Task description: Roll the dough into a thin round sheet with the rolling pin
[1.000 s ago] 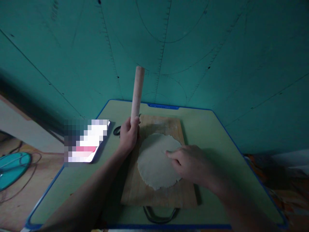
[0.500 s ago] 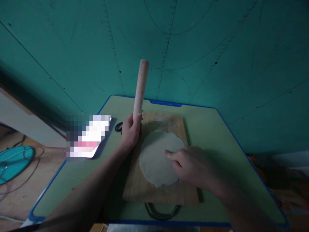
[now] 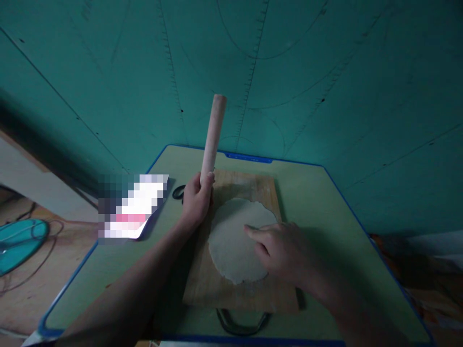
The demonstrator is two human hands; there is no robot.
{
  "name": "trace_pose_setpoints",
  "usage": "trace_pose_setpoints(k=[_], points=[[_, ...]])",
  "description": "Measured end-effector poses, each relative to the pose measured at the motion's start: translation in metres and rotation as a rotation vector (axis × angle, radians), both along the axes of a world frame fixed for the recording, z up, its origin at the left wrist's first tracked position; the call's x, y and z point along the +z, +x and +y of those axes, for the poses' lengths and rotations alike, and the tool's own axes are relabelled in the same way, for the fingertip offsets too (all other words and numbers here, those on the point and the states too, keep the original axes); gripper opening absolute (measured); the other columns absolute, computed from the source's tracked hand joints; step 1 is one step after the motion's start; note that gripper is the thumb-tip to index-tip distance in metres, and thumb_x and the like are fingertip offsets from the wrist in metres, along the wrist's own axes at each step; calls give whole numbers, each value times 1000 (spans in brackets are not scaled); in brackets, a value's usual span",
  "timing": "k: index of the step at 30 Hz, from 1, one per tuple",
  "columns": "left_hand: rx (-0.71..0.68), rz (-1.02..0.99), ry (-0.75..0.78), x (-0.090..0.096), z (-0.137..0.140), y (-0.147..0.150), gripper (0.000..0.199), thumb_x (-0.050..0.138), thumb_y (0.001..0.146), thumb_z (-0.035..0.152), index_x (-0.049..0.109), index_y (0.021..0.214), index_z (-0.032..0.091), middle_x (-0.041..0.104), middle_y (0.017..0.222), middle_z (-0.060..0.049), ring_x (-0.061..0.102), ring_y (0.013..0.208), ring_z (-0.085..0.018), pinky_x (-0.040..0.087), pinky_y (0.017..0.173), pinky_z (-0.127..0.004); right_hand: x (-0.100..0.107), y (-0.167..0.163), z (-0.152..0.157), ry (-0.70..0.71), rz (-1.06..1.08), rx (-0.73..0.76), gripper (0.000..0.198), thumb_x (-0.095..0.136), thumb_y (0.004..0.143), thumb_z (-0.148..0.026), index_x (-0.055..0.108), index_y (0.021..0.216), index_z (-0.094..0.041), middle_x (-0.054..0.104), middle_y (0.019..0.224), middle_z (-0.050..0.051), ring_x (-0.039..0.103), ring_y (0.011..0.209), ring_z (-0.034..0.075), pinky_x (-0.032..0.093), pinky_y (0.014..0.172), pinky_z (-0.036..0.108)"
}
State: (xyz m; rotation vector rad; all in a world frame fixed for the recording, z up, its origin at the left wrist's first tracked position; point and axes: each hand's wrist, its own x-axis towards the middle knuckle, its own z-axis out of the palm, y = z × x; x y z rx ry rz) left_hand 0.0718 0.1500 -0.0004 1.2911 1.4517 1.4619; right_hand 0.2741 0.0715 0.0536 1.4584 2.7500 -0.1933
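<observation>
My left hand (image 3: 197,197) is closed around the lower end of a wooden rolling pin (image 3: 214,132), which stands up at a slight tilt. A flat round sheet of dough (image 3: 235,255) with an uneven edge lies on a wooden cutting board (image 3: 206,294). Over the right half of the dough is my right hand (image 3: 277,246), holding nothing. Its index finger stretches toward the dough's middle while the other fingers curl in part; whether the fingertip touches the dough I cannot tell. The black loops of what look like scissors (image 3: 178,192) show left of my left hand, partly hidden by it.
A lit phone or tablet (image 3: 154,202), partly blurred out, is at the left of the pale green table (image 3: 318,202) with its blue edge. The board's dark handle (image 3: 242,328) points toward me. Behind the table rises a green wall (image 3: 296,72) with drawn lines.
Both hands and the rolling pin keep nearly the same positions. The whole view has shifted slightly, and the right index finger still points at the dough.
</observation>
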Motion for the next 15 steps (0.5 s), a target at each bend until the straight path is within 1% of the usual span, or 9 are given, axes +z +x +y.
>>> trace_pose_setpoints(k=[4, 7, 11, 13, 15], points=[[-8, -4, 25, -1, 0, 0, 37, 50, 89, 54, 52, 73, 21, 46, 48, 5, 44, 38, -10, 33, 36, -21, 3, -6, 0, -14, -65, 18, 38, 51, 86, -16, 72, 118, -19, 77, 75, 7, 66, 58, 17, 29, 51, 31], [-4, 5, 32, -2, 1, 0, 37, 50, 89, 54, 53, 73, 21, 45, 48, 5, 44, 38, -10, 33, 36, -22, 3, -10, 1, -9, -79, 4, 32, 50, 86, -15, 76, 104, -19, 77, 73, 8, 65, 57, 17, 29, 51, 31], [-7, 3, 25, -3, 2, -1, 37, 49, 89, 54, 53, 74, 21, 45, 48, 6, 43, 38, -10, 33, 36, -22, -5, -6, 7, 16, 63, -43, 30, 49, 85, -15, 78, 90, -22, 77, 75, 5, 65, 61, 14, 33, 56, 29], [-3, 13, 24, -2, 2, -1, 37, 49, 90, 54, 53, 74, 21, 45, 48, 6, 43, 38, -10, 32, 37, -22, -9, -1, 11, 47, 138, -69, 32, 49, 85, -15, 79, 92, -23, 78, 78, 4, 66, 63, 14, 35, 58, 28], [-4, 28, 25, -1, 1, -1, 37, 49, 90, 53, 53, 73, 20, 46, 48, 6, 44, 39, -10, 32, 38, -22, -12, 4, 14, 70, 162, -87, 36, 49, 84, -15, 79, 101, -23, 79, 83, 5, 67, 66, 15, 36, 58, 28]])
